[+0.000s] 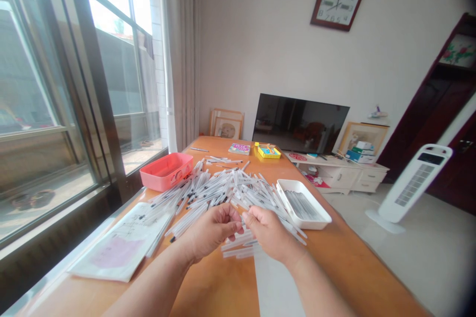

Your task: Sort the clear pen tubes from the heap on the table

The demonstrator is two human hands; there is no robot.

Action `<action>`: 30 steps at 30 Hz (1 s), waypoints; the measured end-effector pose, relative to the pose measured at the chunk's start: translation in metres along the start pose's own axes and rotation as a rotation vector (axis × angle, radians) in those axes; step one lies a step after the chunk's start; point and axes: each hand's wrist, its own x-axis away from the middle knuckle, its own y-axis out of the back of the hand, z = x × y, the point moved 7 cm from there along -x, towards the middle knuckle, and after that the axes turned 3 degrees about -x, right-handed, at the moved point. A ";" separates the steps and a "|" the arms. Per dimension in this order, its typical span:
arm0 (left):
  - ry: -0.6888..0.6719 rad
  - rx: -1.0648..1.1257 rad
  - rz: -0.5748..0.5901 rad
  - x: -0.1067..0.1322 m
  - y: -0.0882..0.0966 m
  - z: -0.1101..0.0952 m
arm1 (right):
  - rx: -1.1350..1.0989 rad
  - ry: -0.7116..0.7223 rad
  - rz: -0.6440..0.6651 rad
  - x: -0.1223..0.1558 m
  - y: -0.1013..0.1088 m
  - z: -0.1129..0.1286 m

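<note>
A big heap of clear plastic pen tubes covers the middle of the orange wooden table. My left hand and my right hand meet at the near edge of the heap, fingertips pinched together. Each seems closed on a thin clear pen part, too small to name. Just right of my right hand stands a white tray with several thin refills inside.
A pink plastic box stands at the heap's left. A booklet in a plastic sleeve lies at the near left. Small colourful boxes sit at the far end. A white tower fan stands on the floor at right.
</note>
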 end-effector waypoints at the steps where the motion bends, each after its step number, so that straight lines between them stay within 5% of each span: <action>1: 0.001 0.005 -0.002 0.000 0.000 0.000 | -0.005 -0.007 0.001 0.000 0.000 0.000; 20: -0.073 -0.034 -0.086 -0.005 0.001 0.002 | -0.011 -0.018 -0.027 -0.001 -0.001 -0.006; 30: 0.087 -0.138 0.064 0.003 0.001 0.014 | 0.015 0.052 -0.100 -0.001 0.014 -0.002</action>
